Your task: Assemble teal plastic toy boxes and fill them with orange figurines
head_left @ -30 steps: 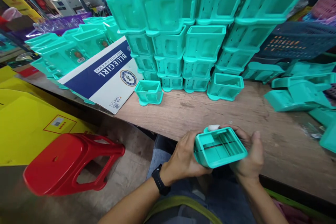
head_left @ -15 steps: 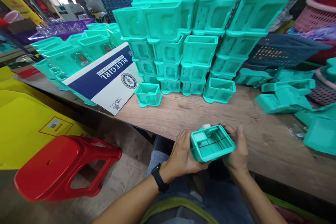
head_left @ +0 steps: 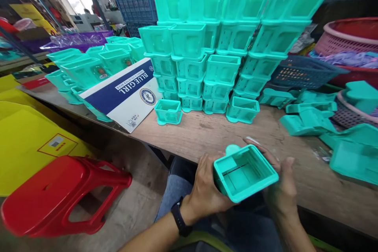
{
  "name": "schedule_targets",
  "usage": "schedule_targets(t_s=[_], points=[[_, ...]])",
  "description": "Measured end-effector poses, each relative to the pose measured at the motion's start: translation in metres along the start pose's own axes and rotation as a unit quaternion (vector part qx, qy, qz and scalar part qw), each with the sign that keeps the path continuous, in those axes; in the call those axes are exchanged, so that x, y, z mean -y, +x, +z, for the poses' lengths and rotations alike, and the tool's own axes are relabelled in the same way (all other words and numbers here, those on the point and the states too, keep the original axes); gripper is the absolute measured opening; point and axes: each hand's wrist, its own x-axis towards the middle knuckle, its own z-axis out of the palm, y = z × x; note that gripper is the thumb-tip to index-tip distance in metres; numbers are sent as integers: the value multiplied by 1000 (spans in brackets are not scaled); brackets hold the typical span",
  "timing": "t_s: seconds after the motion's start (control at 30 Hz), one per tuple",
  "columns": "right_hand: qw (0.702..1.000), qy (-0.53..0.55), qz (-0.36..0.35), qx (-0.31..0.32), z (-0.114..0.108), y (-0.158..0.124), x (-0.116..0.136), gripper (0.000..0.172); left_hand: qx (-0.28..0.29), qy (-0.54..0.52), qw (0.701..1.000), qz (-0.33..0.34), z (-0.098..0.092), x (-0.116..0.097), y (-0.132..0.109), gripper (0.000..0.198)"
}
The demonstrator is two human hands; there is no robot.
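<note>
Both my hands hold one small turquoise plastic box [head_left: 245,171] over the near edge of the wooden table [head_left: 206,134], its open side turned up toward me. My left hand [head_left: 205,189], with a black watch on the wrist, wraps the box's left end. My right hand [head_left: 280,183] grips the right side, fingers curled behind it. Thin ribs and a slot show inside the box.
A tall stack of the same turquoise boxes [head_left: 224,43] fills the table's back; two single ones [head_left: 168,111] stand in front. Loose turquoise parts [head_left: 310,116] lie right. A Blue Girl carton [head_left: 124,90] lies left. A red stool [head_left: 59,193] stands on the floor.
The box has tilted so its open side faces me more, and both hands shifted their hold slightly. The view rose a little.
</note>
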Motion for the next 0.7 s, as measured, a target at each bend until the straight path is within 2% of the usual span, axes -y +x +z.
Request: schedule_targets(t_s=[0.1, 0.17, 0.3, 0.37, 0.43, 0.53, 0.63, 0.7], points=[[999, 11, -15, 42, -1, -8, 8, 85, 28, -37, 999, 18, -5, -8, 10, 86], [998, 7, -50, 33, 3, -12, 13, 86, 62, -59, 996, 9, -12, -10, 18, 90], [996, 33, -74, -48, 13, -16, 20, 75, 121, -84, 988, -39, -22, -15, 24, 111], [990, 57, -78, -107, 14, -14, 17, 67, 108, -107, 983, -101, -21, -19, 22, 119], [985, 52, -86, -141, 13, -10, 9, 62, 74, -130, 979, -137, -17, -22, 21, 112], [981, 25, -88, -169, 9, -3, -3, 54, 35, -132, 986, -93, -10, -28, 24, 88], [967, 63, -70, -235, 5, 0, -12, 37, 36, -102, 993, -53, -7, -32, 30, 82], [963, 87, -53, -250, 3, 1, -17, 38, 54, -93, 993, -56, -6, -34, 33, 84]])
